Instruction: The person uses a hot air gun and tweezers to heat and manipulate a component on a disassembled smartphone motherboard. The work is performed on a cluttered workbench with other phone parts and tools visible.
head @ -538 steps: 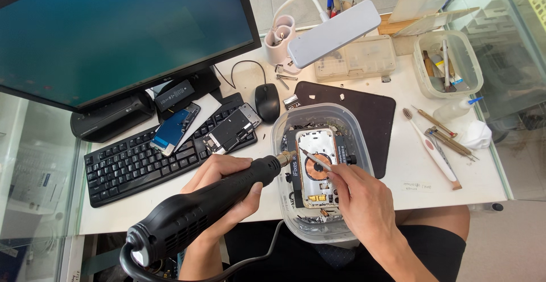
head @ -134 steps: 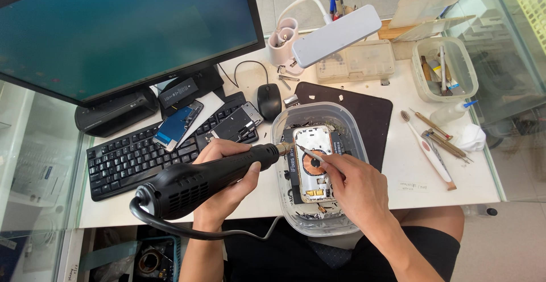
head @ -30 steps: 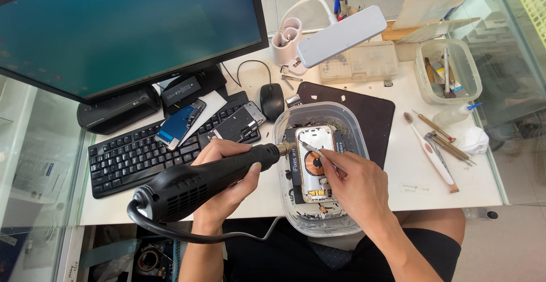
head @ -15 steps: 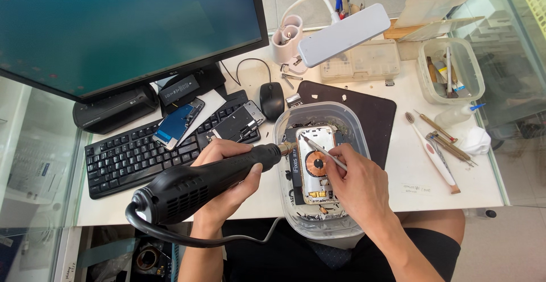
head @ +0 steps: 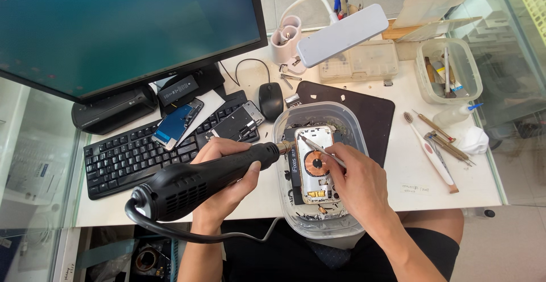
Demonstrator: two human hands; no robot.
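My left hand (head: 227,182) grips a black corded rotary tool (head: 196,182), its metal tip pointing right at the upper left corner of an opened phone (head: 314,165). The phone lies back up, showing a copper coil, inside a clear plastic tub (head: 284,128). My right hand (head: 355,182) rests over the phone's right side and holds a thin silver probe (head: 318,150) whose point reaches the phone's top edge near the tool tip.
A black keyboard (head: 122,159) carries two more phones (head: 175,124) (head: 236,124). Behind stand a monitor (head: 125,26), a mouse (head: 271,100), a white desk lamp (head: 341,34), a dark mat (head: 372,111), a parts box (head: 358,63). A tool tub (head: 449,71), brushes and tweezers (head: 441,140) lie right.
The view has shifted slightly. Both hands stay over the phone in the tub; the probe tip has moved a little toward the phone's top edge.
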